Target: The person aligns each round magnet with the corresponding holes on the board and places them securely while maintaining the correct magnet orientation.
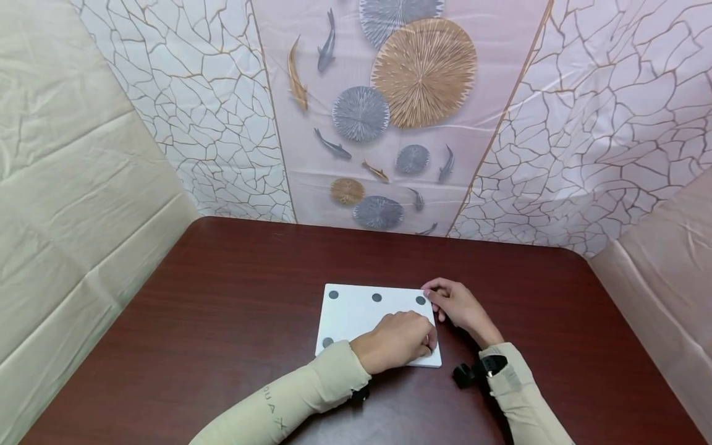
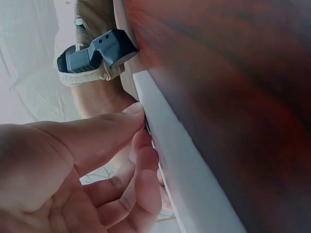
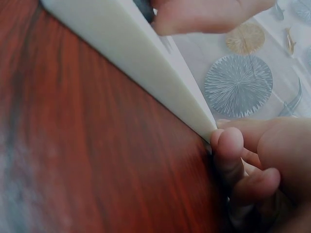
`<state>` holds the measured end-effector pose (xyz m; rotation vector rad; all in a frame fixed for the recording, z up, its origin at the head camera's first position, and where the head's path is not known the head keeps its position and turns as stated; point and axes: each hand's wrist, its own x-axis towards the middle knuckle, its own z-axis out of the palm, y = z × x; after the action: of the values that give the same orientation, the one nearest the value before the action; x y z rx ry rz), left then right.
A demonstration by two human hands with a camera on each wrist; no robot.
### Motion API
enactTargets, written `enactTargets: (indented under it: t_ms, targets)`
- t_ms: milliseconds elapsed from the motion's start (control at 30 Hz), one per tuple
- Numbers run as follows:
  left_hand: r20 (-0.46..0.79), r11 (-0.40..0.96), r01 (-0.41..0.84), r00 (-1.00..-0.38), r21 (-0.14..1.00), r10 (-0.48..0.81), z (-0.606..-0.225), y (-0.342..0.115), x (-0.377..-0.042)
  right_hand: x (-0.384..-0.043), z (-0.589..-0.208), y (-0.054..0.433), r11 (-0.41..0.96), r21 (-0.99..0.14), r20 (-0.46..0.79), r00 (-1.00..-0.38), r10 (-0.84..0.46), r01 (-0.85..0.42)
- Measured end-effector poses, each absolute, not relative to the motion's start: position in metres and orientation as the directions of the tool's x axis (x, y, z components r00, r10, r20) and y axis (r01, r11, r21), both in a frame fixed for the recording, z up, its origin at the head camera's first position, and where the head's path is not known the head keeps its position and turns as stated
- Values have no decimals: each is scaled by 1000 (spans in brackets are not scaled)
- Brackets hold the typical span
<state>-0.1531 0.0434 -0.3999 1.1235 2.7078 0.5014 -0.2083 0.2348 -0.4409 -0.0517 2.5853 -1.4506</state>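
Note:
A white rectangular board (image 1: 353, 314) lies flat, with dark grey round discs (image 1: 377, 298) along its far edge and another at its near left. My left hand (image 1: 397, 339) reaches over the board to its near right corner. Between thumb and fingertips it pinches a small dark disc (image 3: 144, 8) against the board's face; the fingers largely cover the disc. At the far right corner my right hand (image 1: 456, 306) grips the board's edge, thumb on top and fingers curled at the side. The board's thick white side (image 2: 182, 160) runs below the left fingertips.
The board rests on a dark reddish-brown table (image 1: 239, 296). A patterned cloth (image 1: 411, 142) hangs behind the table's far edge, and beige cloth (image 1: 67, 204) hangs at the left. Both wrists wear black camera mounts (image 1: 473, 372) over beige sleeves.

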Motion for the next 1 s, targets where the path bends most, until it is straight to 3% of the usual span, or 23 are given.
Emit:
enactTargets:
  t_ms: [467, 733, 1000]
  targets:
    - [14, 638, 684, -686, 354, 727, -402, 43, -154, -208, -441, 234, 520, -853, -120, -986, -120, 40]
    - [-78, 628, 668, -657, 400, 750, -391, 35, -161, -207, -441, 235, 524, -851, -128, -984, -125, 44]
    - [-136, 699, 583, -720, 415, 681, -374, 7, -187, -207, -444, 238, 554, -830, -154, -981, -119, 63]
